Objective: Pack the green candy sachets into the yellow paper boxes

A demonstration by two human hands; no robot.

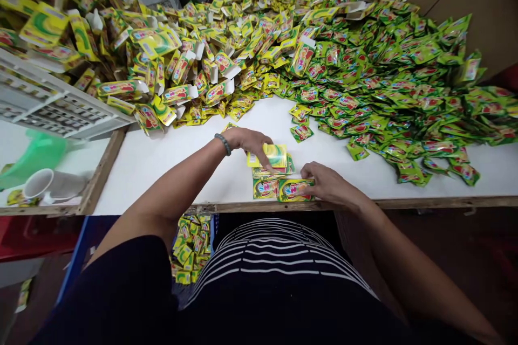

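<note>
My left hand [251, 143], with a beaded bracelet at its wrist, has its thumb and fingers closed around a small yellow box [277, 155]. That box lies over other flat printed boxes on the white tabletop near the front edge. A brown-and-green printed box [265, 188] rests just below it. Beside this, on the right, is a similar green-and-yellow box [292, 190], pinched at its right end by my right hand [328, 183]. Whether the boxes are filled cannot be made out.
Open yellow boxes [157, 43] are heaped at the back left, partly against a white plastic crate [56, 94]. Green sachets [376, 83] pile up on the right. A white cup [54, 184] lies tipped at far left. Below the table edge, a blue bin holds yellow packs [190, 245].
</note>
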